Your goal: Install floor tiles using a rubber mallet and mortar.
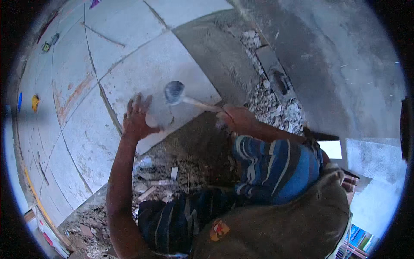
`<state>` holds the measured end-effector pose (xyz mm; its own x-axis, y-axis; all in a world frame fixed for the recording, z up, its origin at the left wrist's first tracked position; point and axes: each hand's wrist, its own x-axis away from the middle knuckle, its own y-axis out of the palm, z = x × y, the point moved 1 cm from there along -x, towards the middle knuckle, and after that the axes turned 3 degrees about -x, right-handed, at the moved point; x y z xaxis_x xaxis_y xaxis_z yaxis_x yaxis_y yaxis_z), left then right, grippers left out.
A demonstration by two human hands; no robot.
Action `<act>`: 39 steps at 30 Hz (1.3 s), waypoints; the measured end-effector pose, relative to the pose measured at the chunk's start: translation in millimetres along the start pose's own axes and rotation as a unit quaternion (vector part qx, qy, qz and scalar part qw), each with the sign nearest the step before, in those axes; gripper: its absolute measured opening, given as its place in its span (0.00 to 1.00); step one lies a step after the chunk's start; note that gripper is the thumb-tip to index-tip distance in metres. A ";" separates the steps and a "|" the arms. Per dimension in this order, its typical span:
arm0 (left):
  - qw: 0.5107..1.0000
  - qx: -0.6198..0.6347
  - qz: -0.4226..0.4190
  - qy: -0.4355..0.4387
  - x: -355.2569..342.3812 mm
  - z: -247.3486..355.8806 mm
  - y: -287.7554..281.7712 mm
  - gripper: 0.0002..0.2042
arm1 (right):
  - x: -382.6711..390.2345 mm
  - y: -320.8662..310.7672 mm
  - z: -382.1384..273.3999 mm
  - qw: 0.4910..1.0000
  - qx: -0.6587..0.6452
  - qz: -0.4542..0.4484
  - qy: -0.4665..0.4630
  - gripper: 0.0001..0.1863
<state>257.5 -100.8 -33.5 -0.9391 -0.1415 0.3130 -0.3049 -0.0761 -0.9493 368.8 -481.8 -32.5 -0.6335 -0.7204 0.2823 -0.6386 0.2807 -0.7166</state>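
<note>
My right hand (236, 120) is closed round the wooden handle of a rubber mallet. The mallet (174, 92) has a dark and pale head, slightly blurred, held just over a large pale floor tile (159, 60); whether it touches cannot be made out. My left hand (139, 120) lies with fingers spread on the same tile, left of the mallet head. Grey mortar (211, 43) shows beyond the tile's far right edge. Darker rough ground (189, 146) lies along its near edge, between my arms and below the mallet handle.
More pale tiles (77, 142) cover the floor at left, with small yellow (35, 103) and blue (20, 102) things on them. Broken rubble (276, 108) runs along the right, where a grey rectangular piece (271, 64) with a dark slot lies. Debris (151, 190) is scattered near my legs.
</note>
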 end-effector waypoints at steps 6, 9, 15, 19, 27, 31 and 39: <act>0.999 0.015 0.030 0.028 -2.7 -18.9 13.5 0.66 | 1.0 -21.8 -33.5 0.989 -0.055 0.065 -0.117 0.26; 0.999 0.021 0.022 0.021 -3.1 -2.0 -0.5 0.66 | -3.1 -4.3 -7.3 0.998 0.006 -0.008 -0.056 0.27; 1.000 -0.001 0.008 -0.007 4.4 -0.4 -10.0 0.68 | -2.2 20.1 -2.2 0.999 -0.006 0.019 -0.039 0.28; 1.000 -0.013 0.007 -0.009 5.3 -5.4 -5.0 0.68 | -9.9 20.1 2.4 1.000 0.015 -0.015 -0.013 0.27; 1.000 -0.023 -0.011 -0.018 -4.2 -2.9 -7.7 0.66 | -13.7 8.4 -7.7 0.999 -0.013 -0.012 -0.031 0.24; 0.999 -0.015 -0.021 -0.024 8.9 0.1 -13.4 0.66 | -20.1 3.7 -9.5 0.995 0.037 -0.080 0.050 0.22; 1.000 0.002 -0.009 -0.013 -1.7 7.5 -14.7 0.66 | -56.9 -19.8 -5.5 0.998 0.021 0.043 -0.036 0.24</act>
<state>264.7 -106.8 -19.8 -0.9288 -0.1657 0.3314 -0.3216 -0.0834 -0.9432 415.1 -442.9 -30.9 -0.6506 -0.7393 0.1738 -0.5635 0.3165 -0.7631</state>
